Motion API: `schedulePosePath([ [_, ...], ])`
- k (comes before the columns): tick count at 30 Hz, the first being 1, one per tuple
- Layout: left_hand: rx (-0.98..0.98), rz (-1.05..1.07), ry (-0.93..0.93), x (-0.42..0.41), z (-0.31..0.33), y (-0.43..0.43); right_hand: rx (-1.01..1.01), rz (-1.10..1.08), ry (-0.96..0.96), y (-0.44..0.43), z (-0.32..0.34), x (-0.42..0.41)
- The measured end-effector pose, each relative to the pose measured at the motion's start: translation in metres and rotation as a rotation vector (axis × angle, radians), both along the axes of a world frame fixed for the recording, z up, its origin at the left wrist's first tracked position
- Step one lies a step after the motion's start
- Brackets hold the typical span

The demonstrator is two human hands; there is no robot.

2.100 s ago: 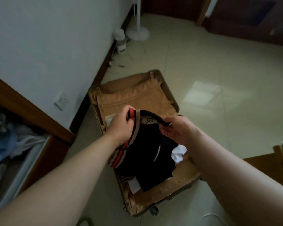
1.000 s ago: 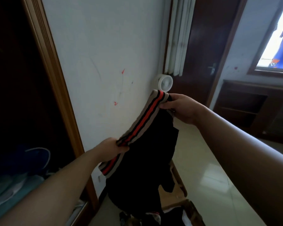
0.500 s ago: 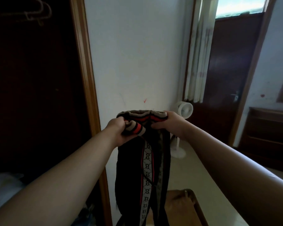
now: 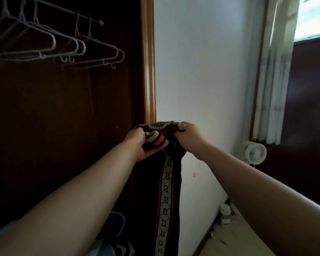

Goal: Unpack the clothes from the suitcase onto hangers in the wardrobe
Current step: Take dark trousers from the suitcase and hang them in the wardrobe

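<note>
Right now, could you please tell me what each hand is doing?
Left hand: holds the striped waistband of the black trousers.
Right hand: holds the same waistband.

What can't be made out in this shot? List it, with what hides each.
- Black garment: the head view's bottom edge cuts off its lower end, so its length is unknown.
- Hangers: left ends run off the frame; darkness blurs their count.
- Items low in the wardrobe: dim, partly behind the left forearm.
- Fingertips of left hand and right hand: buried in the waistband.
- Suitcase: out of frame.
</note>
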State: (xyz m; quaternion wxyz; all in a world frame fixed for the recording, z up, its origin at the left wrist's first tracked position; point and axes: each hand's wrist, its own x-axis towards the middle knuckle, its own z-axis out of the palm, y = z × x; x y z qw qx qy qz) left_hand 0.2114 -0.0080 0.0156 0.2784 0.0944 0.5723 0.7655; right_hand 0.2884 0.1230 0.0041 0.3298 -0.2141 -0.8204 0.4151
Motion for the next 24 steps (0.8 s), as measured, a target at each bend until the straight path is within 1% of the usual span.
schedulePosePath([
  [3,0.033,0.079,0.008,-0.036,0.015,-0.008,-0.020,0.188,-0.043,-0.010,0.024,-0.023],
  [5,0.057,0.092,0.001,-0.057,0.026,-0.012,-0.057,0.328,-0.099,-0.015,0.041,-0.038],
  [6,0.070,0.096,-0.008,-0.067,0.032,-0.014,-0.029,0.396,-0.123,-0.016,0.049,-0.048],
  [8,0.105,0.118,-0.020,-0.084,0.045,-0.017,0.145,0.492,-0.147,-0.022,0.059,-0.068],
  [9,0.133,0.128,-0.006,-0.095,0.052,-0.018,0.245,0.478,-0.129,-0.026,0.062,-0.082],
  [10,0.174,0.119,0.013,-0.103,0.058,-0.019,0.328,0.400,-0.087,-0.028,0.064,-0.095],
  [12,0.206,0.063,0.047,-0.116,0.068,-0.024,0.398,0.225,0.029,-0.030,0.068,-0.120],
  [13,0.169,0.027,0.067,-0.121,0.071,-0.027,0.382,0.203,0.090,-0.031,0.070,-0.130],
  [15,0.033,-0.053,0.085,-0.135,0.078,-0.037,0.342,0.276,0.172,-0.036,0.076,-0.149],
  [17,-0.036,-0.089,0.058,-0.150,0.084,-0.046,0.375,0.380,0.164,-0.042,0.084,-0.163],
  [20,0.036,-0.031,0.027,-0.176,0.094,-0.054,0.392,0.535,-0.011,-0.046,0.102,-0.175],
  [22,0.087,0.011,0.071,-0.195,0.098,-0.055,0.302,0.608,-0.116,-0.042,0.120,-0.183],
  [23,0.123,0.036,0.091,-0.205,0.100,-0.055,0.251,0.613,-0.106,-0.039,0.129,-0.187],
  [24,0.161,0.063,0.101,-0.214,0.104,-0.054,0.211,0.571,-0.036,-0.035,0.140,-0.194],
])
